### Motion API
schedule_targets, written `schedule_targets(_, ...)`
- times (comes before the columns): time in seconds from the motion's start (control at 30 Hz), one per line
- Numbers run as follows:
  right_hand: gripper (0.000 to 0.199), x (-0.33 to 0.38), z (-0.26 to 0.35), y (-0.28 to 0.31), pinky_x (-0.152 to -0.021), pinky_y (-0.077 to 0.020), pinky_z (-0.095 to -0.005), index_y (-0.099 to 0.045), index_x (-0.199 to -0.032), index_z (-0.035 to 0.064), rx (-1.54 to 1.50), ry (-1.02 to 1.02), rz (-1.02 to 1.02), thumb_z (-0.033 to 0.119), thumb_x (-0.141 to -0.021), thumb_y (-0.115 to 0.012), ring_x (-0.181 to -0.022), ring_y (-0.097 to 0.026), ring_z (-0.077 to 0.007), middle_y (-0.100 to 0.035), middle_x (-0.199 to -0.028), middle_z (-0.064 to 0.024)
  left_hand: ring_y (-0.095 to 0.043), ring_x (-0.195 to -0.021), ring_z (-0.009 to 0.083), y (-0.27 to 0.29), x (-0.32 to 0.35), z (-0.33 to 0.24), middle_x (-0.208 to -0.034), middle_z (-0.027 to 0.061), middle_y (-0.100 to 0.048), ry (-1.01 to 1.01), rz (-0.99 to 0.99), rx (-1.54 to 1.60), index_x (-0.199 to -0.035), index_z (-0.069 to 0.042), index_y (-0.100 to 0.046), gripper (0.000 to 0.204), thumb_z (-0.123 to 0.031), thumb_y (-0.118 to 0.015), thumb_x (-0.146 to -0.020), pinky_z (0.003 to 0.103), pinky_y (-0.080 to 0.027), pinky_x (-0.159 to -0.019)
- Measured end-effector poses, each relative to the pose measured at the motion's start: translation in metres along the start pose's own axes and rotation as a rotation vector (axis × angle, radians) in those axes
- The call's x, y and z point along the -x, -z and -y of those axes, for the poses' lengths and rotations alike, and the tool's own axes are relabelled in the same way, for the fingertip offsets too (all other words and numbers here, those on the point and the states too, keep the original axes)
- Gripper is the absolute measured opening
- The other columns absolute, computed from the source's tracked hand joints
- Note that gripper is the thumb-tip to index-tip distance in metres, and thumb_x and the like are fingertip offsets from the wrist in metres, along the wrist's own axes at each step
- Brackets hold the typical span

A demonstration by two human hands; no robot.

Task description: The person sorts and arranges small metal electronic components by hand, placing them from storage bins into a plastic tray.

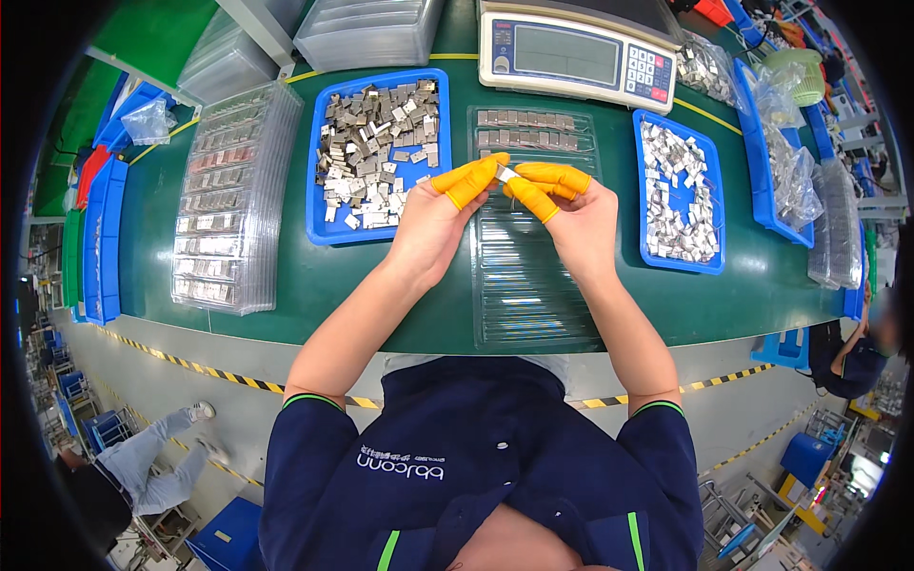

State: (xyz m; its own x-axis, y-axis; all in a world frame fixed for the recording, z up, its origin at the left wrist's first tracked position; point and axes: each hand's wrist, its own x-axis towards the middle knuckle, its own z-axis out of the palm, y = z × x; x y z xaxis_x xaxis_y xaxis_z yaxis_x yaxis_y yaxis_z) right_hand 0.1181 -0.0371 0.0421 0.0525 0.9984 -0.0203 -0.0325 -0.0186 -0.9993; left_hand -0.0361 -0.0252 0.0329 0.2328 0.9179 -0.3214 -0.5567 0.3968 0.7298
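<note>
Over the middle of the green worktop [433,316]: a small silver metal piece [505,174], held up between the two hands above the far part of the clear ridged tray.
Left hand [440,217]: thumb and finger pinched on the small piece from the left, their tips wrapped in yellow finger cots [484,171].
Right hand [578,211]: grasping the same piece from the right, also in yellow cots, its fingertips close against those of the left hand.
Clear ridged tray [528,305]: flat on the worktop beneath both hands, two rows of rectangular metal parts [528,140] visible across its far end, narrow ridges running down toward its near end.
Left blue tray [313,181]: just beside the left hand, scattered with loose metal pieces [395,114], thickest toward the far end.
Right blue tray [720,214]: right of the right hand and apart from it, strewn with small silver-and-white parts [681,157].
Tray stack [228,200]: clear, left of the left blue tray, rows of metal parts showing through.
Digital scale [571,55]: far side, beyond the ridged tray, with clear plastic boxes [371,33] to its left.
Blue bin [754,157]: far right, holding clear bags [800,181].
Floor [248,409]: grey, crossed by black-and-yellow tape [228,376] beyond the worktop's near edge.
</note>
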Motion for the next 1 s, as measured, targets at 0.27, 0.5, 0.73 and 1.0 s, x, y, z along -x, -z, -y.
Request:
schedule_targets(0.27, 0.023, 0.003, 0.002, 0.001, -0.078, -0.0494, -0.0248, -0.062, -0.097, -0.0052, 0.067, 0.010, -0.012, -0.001, -0.075, -0.067, -0.083, -0.063, -0.0149, -0.065, -0.091, -0.0099, -0.056, -0.091, 0.0106, 0.001, -0.002, 0.002, -0.102, 0.0070, -0.061, 0.052, -0.017, 0.044, -0.109, 0.002, -0.058, 0.028, -0.014, -0.059, -0.086, 0.023, -0.042, -0.085)
schedule_targets(0.5, 0.026, 0.004, 0.001, 0.003, -0.078, -0.0489, -0.0245, -0.063, -0.097, -0.0043, -0.032, 0.035, 0.018, 0.001, -0.073, -0.070, -0.080, -0.062, -0.0146, -0.065, -0.087, -0.0090, -0.057, -0.091, 0.0116, -0.002, 0.002, 0.001, -0.099, 0.0077, -0.063, 0.005, 0.042, -0.158, -0.103, 0.004, -0.061, 0.026, -0.014, -0.061, -0.085, 0.024, -0.043, -0.086)
schedule_targets(0.73, 0.032, -0.001, -0.012, 0.009, -0.076, -0.0448, -0.0246, -0.068, -0.098, 0.0060, 0.094, 0.266, 0.158, 0.006, -0.067, -0.074, -0.080, -0.056, -0.0133, -0.063, -0.087, -0.0044, -0.058, -0.089, 0.0114, 0.013, -0.004, 0.000, -0.097, 0.0069, -0.064, 0.076, 0.298, -0.136, -0.102, 0.003, -0.062, 0.025, -0.014, -0.063, -0.084, 0.024, -0.042, -0.084)
schedule_targets(1.0, 0.024, -0.001, -0.005, 0.004, -0.086, -0.0434, -0.0306, -0.067, -0.097, 0.0053, 0.371, 0.433, 0.017, 0.005, -0.073, -0.068, -0.086, -0.058, -0.0176, -0.064, -0.088, -0.0060, -0.058, -0.086, 0.0092, 0.004, -0.003, -0.004, -0.095, 0.0057, -0.064, -0.055, 0.158, -0.303, -0.104, 0.002, -0.062, 0.025, -0.013, -0.063, -0.084, 0.022, -0.044, -0.080)
